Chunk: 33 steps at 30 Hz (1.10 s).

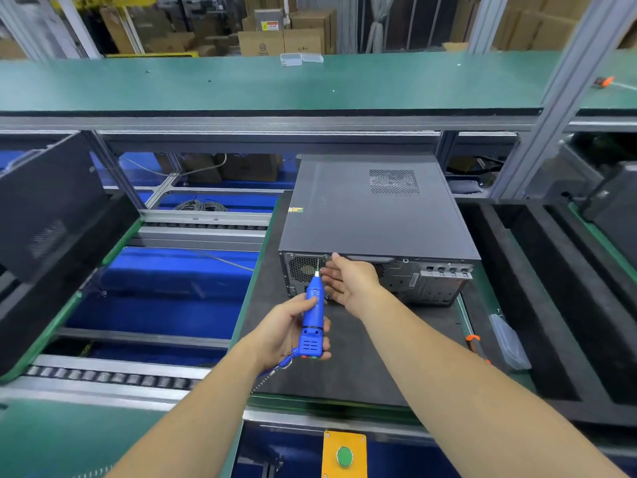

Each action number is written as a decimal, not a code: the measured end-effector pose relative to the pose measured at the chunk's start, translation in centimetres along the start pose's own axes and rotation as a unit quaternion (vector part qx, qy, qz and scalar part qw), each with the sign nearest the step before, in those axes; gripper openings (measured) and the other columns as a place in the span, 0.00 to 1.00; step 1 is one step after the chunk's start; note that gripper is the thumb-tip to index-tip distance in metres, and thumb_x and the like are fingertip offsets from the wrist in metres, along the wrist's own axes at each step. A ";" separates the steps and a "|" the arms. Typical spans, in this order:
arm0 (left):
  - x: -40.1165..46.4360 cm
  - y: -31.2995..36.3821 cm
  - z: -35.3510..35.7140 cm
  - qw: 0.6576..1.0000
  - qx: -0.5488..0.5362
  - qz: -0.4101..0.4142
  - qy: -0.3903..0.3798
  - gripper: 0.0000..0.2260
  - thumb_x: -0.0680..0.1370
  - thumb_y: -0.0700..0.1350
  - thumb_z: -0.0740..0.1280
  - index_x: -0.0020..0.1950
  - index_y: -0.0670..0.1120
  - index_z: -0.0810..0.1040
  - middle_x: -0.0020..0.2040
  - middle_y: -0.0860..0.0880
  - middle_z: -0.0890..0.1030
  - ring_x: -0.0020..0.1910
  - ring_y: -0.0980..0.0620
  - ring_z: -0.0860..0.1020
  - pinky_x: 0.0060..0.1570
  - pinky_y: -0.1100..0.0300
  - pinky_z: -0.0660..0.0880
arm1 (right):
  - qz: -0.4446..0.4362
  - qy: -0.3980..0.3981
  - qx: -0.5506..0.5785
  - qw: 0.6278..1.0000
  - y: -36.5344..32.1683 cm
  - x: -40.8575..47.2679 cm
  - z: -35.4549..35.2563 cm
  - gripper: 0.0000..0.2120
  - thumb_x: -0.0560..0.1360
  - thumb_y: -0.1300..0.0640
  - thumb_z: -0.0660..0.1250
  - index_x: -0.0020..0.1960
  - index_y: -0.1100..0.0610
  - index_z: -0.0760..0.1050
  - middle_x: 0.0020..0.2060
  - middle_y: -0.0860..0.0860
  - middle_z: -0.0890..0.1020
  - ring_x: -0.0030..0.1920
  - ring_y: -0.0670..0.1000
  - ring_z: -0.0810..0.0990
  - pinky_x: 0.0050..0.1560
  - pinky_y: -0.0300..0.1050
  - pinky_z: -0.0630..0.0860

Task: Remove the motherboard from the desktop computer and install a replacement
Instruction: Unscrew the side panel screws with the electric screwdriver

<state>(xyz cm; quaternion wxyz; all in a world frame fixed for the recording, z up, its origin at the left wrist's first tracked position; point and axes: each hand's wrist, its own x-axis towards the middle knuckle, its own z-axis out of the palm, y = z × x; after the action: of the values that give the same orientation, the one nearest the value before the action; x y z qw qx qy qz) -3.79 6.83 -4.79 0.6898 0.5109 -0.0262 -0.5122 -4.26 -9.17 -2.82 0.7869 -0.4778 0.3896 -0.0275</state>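
1. Both my forearms reach forward from the bottom of the view, bare to the elbow, and draw closer together toward the hands.
2. My left hand is turned palm inward, fingers and thumb curled round the blue electric screwdriver, with the thumb lying along its upper body.
3. My left wrist is bent slightly up, so the tool's tip points away from me.
4. My right hand is further out, palm facing left, fingers loosely extended and spread, thumb uppermost.
5. My right fingertips sit just beside the tool's tip; whether they touch it I cannot tell.
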 end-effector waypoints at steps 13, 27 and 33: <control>0.4 0.1 -1.3 1.000 0.004 -0.028 -0.012 0.12 0.80 0.47 0.65 0.61 0.44 0.70 0.41 0.37 0.76 0.35 0.39 0.78 0.42 0.41 0.80 | -0.014 0.068 0.064 0.996 0.0 0.5 0.6 0.03 0.73 0.63 0.70 0.41 0.63 0.81 0.28 0.52 0.82 0.27 0.48 0.77 0.30 0.39 0.77; 1.0 -0.8 -1.7 0.996 0.043 -0.074 -0.024 0.13 0.80 0.48 0.65 0.61 0.44 0.69 0.42 0.38 0.76 0.36 0.39 0.78 0.42 0.42 0.80 | -0.114 0.056 -0.685 0.718 6.3 1.8 -8.3 0.09 0.77 0.51 0.61 0.46 0.57 0.73 0.47 0.55 0.79 0.45 0.58 0.77 0.41 0.44 0.71; 2.8 -1.0 1.3 0.992 0.061 -0.091 -0.057 0.12 0.81 0.49 0.64 0.61 0.44 0.70 0.42 0.38 0.78 0.37 0.39 0.80 0.43 0.41 0.81 | -0.160 0.006 -0.709 0.687 6.2 1.5 -12.1 0.12 0.81 0.46 0.59 0.48 0.55 0.72 0.48 0.54 0.78 0.47 0.58 0.77 0.44 0.48 0.74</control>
<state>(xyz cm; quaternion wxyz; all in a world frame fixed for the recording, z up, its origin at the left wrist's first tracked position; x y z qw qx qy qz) -3.85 3.98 -6.26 0.6054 0.5223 -0.0499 -0.5985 -12.98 -15.24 -11.34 0.1954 -0.9482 0.2151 0.1282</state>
